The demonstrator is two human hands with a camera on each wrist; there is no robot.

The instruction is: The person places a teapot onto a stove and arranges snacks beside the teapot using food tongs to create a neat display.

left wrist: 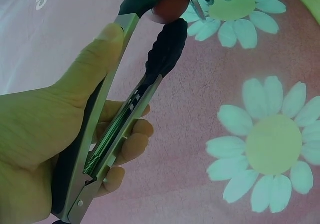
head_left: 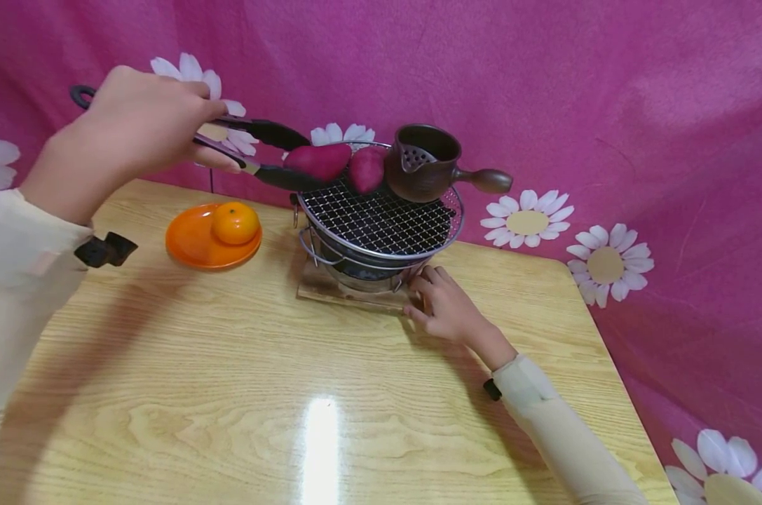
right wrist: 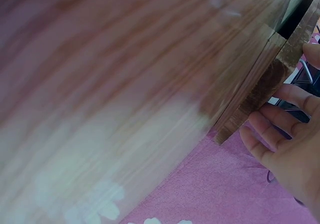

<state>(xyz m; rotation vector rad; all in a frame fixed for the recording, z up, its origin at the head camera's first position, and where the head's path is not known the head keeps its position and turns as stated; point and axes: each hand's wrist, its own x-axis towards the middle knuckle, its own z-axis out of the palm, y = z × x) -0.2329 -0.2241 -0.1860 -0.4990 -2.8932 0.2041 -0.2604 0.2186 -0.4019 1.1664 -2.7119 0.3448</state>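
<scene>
My left hand holds a pair of black-tipped tongs, thumb on one arm and fingers curled round the other. Between the tong tips is a purplish-red sweet potato, over the left rear of the round grill. A second sweet potato sits beside it on the wire mesh, against a dark brown side-handled pot. My right hand is low at the grill's right front. Its fingers and thumb hold the edge of the wooden base board under the grill.
On the left of the wooden table stands an orange plate with a mandarin on it. The pot's handle sticks out to the right past the grill rim. A pink flowered cloth hangs close behind the table.
</scene>
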